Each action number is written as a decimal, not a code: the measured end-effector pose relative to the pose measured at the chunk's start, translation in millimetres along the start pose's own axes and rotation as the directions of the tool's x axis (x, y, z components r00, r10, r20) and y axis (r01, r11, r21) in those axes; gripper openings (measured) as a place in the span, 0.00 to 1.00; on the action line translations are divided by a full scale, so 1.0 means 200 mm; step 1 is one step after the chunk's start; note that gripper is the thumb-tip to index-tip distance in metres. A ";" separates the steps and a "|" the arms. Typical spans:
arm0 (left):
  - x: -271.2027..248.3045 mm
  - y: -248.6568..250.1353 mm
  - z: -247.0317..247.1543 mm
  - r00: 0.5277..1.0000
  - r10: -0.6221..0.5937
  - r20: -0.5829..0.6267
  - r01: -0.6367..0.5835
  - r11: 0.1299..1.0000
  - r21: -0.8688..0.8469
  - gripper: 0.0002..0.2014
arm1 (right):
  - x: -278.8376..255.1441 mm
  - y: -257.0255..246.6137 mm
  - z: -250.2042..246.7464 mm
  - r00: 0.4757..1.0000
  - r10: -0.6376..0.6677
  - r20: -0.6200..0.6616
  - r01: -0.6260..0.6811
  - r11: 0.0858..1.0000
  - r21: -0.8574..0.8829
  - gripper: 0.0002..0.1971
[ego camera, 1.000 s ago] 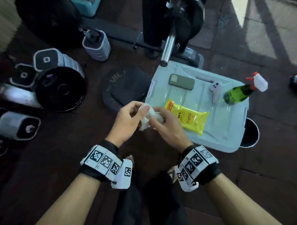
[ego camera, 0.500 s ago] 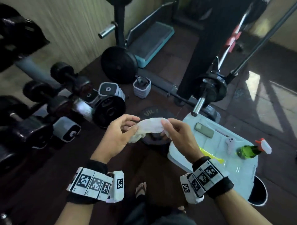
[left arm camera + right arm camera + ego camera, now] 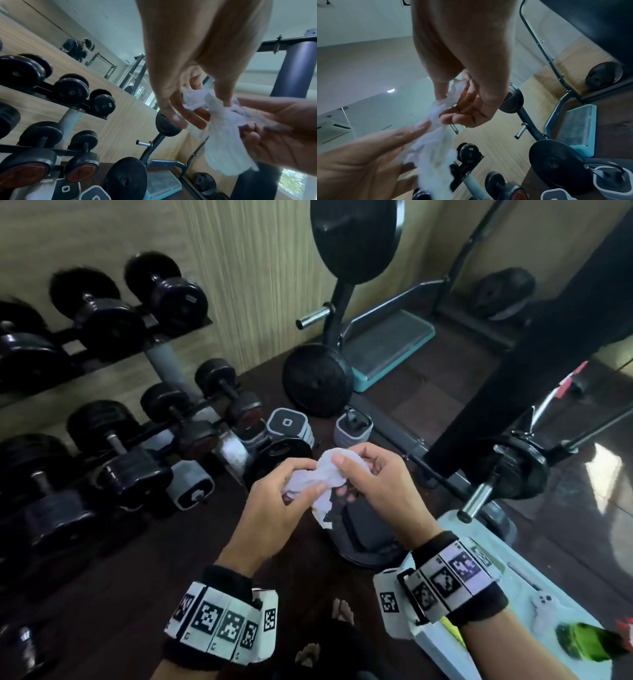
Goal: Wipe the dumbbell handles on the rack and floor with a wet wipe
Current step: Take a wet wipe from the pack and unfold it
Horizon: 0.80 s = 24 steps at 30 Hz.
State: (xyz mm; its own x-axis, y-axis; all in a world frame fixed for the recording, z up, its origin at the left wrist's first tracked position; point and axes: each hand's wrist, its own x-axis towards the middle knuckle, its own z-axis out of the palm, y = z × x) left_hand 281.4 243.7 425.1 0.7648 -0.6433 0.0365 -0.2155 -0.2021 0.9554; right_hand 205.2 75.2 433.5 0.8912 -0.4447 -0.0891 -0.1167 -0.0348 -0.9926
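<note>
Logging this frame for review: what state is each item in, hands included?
Wet wipe: crumpled, held up between both hands, touching no dumbbell.
Left hand: fingers curled on the wipe.
Right hand: pinching the wipe's other end.
Rack dumbbells: resting on the rack, untouched.
Floor dumbbells: lying on the floor by the rack.
Green spray bottle: lying on its side on the pale lid.

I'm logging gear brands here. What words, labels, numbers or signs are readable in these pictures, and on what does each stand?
No full word or number reads clearly.
Grey dumbbell: a white ring mark on its end, like "O".
Left wristband and right wristband: black-and-white square code patterns, no words.
Rack dumbbell: a small sticker, too blurred to read.
</note>
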 end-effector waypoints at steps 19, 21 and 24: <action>0.50 0.09 -0.13 0.935 -0.038 -0.353 0.049 0.999 0.021 0.03 | 0.78 -0.02 -0.06 0.873 -0.062 0.483 0.236 0.922 -0.308 0.06; 0.53 0.08 -0.15 0.920 -0.043 -0.390 0.056 0.998 0.024 0.03 | 0.84 -0.01 -0.07 0.871 -0.073 0.485 0.237 0.929 -0.286 0.09; 0.54 0.06 -0.19 0.906 -0.065 -0.417 0.082 0.996 0.024 0.03 | 0.91 -0.01 -0.09 0.870 -0.056 0.490 0.208 0.942 -0.261 0.08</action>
State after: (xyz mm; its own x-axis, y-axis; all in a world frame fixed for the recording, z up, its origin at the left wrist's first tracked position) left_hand 385.3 200.4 450.9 0.9606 -0.2618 0.0935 -0.1663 -0.2718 0.9479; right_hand 359.7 -21.7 421.0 0.9966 0.0542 -0.0624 -0.0389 -0.3595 -0.9324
